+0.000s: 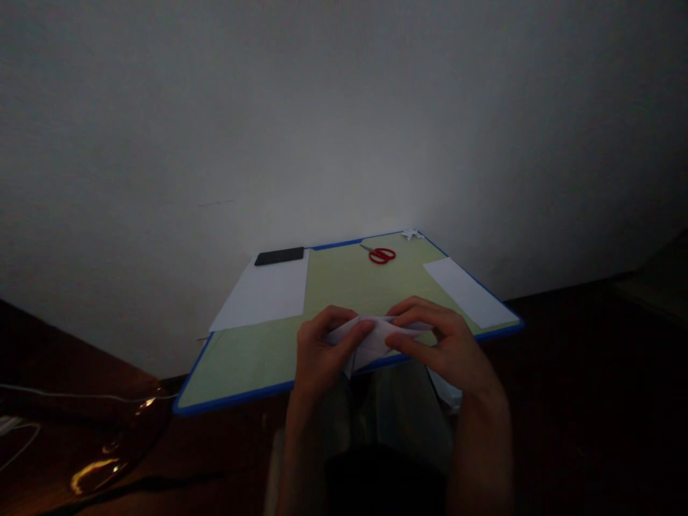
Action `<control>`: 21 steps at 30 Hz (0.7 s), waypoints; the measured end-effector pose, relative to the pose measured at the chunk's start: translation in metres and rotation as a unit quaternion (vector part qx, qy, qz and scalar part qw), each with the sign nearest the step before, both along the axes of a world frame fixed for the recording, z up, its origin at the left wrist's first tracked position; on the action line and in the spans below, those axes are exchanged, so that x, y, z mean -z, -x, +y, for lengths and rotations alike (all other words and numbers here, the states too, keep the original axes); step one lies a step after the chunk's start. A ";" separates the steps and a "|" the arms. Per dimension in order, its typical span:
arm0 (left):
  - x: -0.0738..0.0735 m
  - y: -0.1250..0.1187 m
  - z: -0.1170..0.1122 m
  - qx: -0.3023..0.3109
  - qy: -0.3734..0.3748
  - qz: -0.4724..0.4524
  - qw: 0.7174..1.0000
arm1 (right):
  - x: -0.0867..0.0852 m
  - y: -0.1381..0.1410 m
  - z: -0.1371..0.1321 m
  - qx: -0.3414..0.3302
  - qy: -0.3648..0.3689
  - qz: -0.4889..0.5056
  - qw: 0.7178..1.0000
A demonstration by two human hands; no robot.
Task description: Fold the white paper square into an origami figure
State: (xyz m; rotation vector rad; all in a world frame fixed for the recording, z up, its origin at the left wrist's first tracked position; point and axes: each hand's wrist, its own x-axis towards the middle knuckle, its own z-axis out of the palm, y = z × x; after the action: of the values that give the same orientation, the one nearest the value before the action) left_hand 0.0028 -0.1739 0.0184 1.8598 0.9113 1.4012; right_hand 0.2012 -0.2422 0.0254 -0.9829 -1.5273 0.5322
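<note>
1. Both hands meet in the lower middle of the frame. The left hand point(317, 358) is curled up, and its thumb and fingers pinch the left end of the folded paper point(376, 337).
2. The right hand point(448, 344) is curled up too. Its fingers lie over the right end of the folded paper and press it against the thumb.
3. The folded paper is white and has a few creases. A pointed flap hangs down between the two hands. The paper is right at the near edge of the counter point(349, 287). I cannot tell if it rests on the counter or is just above it.
4. The counter is green with a blue rim and sits in the middle of the frame.
5. A white sheet point(266, 294) lies flat on the left part of the counter. A black flat thing point(279, 256) lies at the far end of this sheet.
6. Red scissors point(381, 254) lie near the far edge of the counter, well apart from the hands.
7. A long white strip point(467, 290) lies on the right part of the counter, near the right hand. A small white paper shape point(411, 233) sits at the far corner, near the scissors.
8. A pale wall point(322, 107) fills the upper half of the frame.
9. A thin white cable point(80, 395) runs across the dark lower left of the frame.
</note>
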 end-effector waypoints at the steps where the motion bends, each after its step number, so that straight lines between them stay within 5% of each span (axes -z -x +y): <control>1: -0.001 -0.001 0.000 0.003 0.004 -0.005 1.000 | -0.001 0.002 0.001 0.008 -0.001 0.004 1.000; 21: -0.003 -0.006 -0.002 0.005 -0.009 -0.002 1.000 | 0.002 0.006 0.004 0.097 0.006 0.051 0.994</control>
State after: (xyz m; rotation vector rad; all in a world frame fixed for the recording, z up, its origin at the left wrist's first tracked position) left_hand 0.0091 -0.1757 0.0219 1.8709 0.8895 1.4125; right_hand 0.1956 -0.2383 0.0231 -1.0839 -1.3240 0.4474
